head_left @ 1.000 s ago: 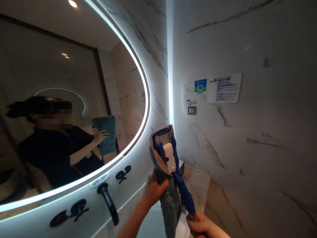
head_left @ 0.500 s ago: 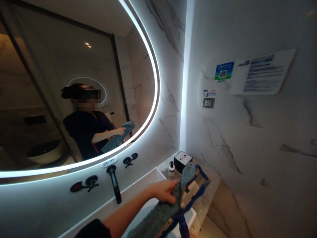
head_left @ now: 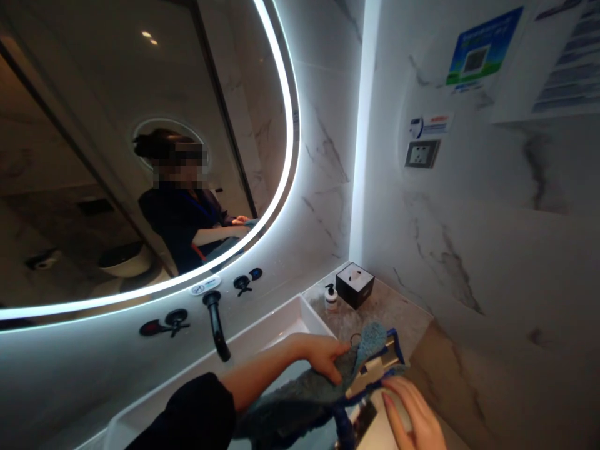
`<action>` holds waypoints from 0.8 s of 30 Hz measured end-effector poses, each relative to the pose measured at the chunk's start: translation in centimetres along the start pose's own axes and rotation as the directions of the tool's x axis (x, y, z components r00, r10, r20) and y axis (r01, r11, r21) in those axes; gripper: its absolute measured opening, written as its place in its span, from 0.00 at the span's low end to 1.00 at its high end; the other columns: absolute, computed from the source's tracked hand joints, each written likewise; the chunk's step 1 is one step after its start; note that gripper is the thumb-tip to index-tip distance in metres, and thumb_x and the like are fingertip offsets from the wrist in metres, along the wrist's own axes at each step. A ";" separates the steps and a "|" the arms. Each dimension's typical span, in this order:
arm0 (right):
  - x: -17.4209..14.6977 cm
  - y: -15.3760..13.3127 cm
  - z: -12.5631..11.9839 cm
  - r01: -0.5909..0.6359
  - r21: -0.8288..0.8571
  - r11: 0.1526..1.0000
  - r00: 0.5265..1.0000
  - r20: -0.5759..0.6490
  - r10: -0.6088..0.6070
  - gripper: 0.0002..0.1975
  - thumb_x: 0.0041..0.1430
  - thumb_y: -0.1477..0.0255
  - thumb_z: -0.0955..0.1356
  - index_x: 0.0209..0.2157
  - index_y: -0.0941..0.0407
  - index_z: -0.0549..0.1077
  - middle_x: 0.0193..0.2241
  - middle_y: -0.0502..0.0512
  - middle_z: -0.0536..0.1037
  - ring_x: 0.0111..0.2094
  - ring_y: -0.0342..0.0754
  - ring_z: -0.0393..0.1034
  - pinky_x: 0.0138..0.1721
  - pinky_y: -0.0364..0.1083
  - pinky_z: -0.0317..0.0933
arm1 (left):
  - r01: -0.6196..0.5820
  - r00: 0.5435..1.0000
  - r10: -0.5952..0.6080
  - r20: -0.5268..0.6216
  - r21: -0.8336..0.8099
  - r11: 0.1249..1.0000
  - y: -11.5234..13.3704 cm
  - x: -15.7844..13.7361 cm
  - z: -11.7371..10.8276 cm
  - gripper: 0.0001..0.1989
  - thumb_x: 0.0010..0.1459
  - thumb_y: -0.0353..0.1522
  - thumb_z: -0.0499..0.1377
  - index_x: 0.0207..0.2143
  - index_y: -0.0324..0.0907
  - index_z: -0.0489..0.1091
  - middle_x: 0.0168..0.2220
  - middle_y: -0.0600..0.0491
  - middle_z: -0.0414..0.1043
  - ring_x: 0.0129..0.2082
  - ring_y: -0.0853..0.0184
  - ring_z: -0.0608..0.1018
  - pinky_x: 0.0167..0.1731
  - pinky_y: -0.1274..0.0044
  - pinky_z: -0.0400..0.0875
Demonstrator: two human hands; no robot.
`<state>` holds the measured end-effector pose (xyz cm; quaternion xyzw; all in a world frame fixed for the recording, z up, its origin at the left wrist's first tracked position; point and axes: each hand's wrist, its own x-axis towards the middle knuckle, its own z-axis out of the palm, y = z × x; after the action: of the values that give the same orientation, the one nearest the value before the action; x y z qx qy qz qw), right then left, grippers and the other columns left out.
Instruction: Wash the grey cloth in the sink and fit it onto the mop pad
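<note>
A flat mop head with a fuzzy blue-grey mop pad (head_left: 300, 390) is held tilted over the basin. My left hand (head_left: 328, 359) grips the pad near its far end, thumb on one side and fingers partly hidden behind it. At the blue-edged mop frame (head_left: 375, 372), my right hand (head_left: 415, 415) has its fingers curled on the pad's near edge. A pale end of the pad stands up beyond my left fingers. Below the frame a blue joint (head_left: 344, 428) shows; the rest of the mop is out of view.
The white basin (head_left: 302, 312) lies under my arms, with a black faucet (head_left: 216, 328) on the wall behind. On the marble counter stand a pump bottle (head_left: 330, 299) and a black-and-white tissue box (head_left: 355, 286). An oval lit mirror (head_left: 290, 119) hangs above.
My right hand has come into view from below onto the near side of the mop head. My left hand keeps its grip. The camera has turned down and shifted closer to the corner.
</note>
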<state>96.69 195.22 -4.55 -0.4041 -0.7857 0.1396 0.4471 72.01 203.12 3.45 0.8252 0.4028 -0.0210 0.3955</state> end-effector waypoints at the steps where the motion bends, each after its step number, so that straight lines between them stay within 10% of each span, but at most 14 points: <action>1: 2.2 0.0 -0.7 0.074 -0.031 0.997 0.997 0.021 -0.073 0.15 0.61 0.63 0.64 0.48 0.50 0.74 0.47 0.59 0.78 0.52 0.58 0.70 0.52 0.58 0.66 | -0.003 1.000 0.003 0.016 -0.024 1.000 -0.2 0.3 0.2 0.23 0.40 0.34 0.69 0.41 0.42 0.73 0.33 0.56 0.78 0.31 0.63 0.77 0.33 0.76 0.72; 4: 9.6 -0.2 -2.2 0.159 -0.028 0.987 0.899 0.418 -0.133 0.27 0.57 0.59 0.68 0.58 0.47 0.66 0.59 0.59 0.69 0.61 0.63 0.58 0.61 0.67 0.50 | -0.017 0.998 0.020 0.068 -0.051 0.999 -0.6 1.2 1.1 0.19 0.40 0.33 0.69 0.38 0.41 0.73 0.29 0.57 0.76 0.30 0.63 0.76 0.33 0.75 0.72; 8: 16.7 1.0 -1.9 -0.025 0.177 0.984 0.452 0.880 -0.147 0.30 0.47 0.59 0.74 0.53 0.49 0.73 0.46 0.57 0.80 0.46 0.57 0.74 0.48 0.52 0.65 | -0.019 0.995 0.028 0.098 -0.091 0.996 -0.9 1.5 2.6 0.15 0.42 0.28 0.67 0.36 0.40 0.73 0.28 0.57 0.73 0.29 0.64 0.75 0.30 0.77 0.70; 10: 17.8 2.4 -1.4 -0.037 0.133 0.990 0.354 0.929 -0.111 0.26 0.40 0.63 0.76 0.45 0.49 0.78 0.39 0.54 0.82 0.39 0.56 0.75 0.40 0.49 0.67 | 0.014 0.995 -0.004 0.100 -0.100 0.995 -1.2 1.3 3.2 0.14 0.44 0.27 0.66 0.37 0.40 0.73 0.27 0.57 0.72 0.28 0.64 0.75 0.28 0.77 0.69; 15: 16.6 5.7 -2.0 0.054 0.200 0.978 0.510 0.837 -0.200 0.13 0.59 0.68 0.66 0.43 0.49 0.79 0.39 0.56 0.82 0.43 0.54 0.74 0.46 0.51 0.64 | 0.105 0.994 -0.107 -0.003 -0.162 0.981 -1.7 0.0 4.0 0.26 0.45 0.35 0.67 0.49 0.44 0.70 0.35 0.57 0.76 0.33 0.62 0.76 0.33 0.76 0.70; 24: 10.8 10.7 -2.0 -0.185 0.148 0.972 0.653 0.757 0.009 0.20 0.63 0.56 0.61 0.52 0.45 0.74 0.61 0.59 0.66 0.61 0.58 0.60 0.61 0.60 0.53 | 0.293 0.902 -0.400 -0.162 -0.451 0.843 -2.7 -3.9 8.6 0.36 0.50 0.52 0.60 0.57 0.46 0.64 0.48 0.46 0.74 0.46 0.54 0.76 0.44 0.68 0.69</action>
<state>100.82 209.92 -3.33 -0.3020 -0.8575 0.4005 0.1147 70.00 195.80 -2.76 0.6303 0.5879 0.0978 0.4976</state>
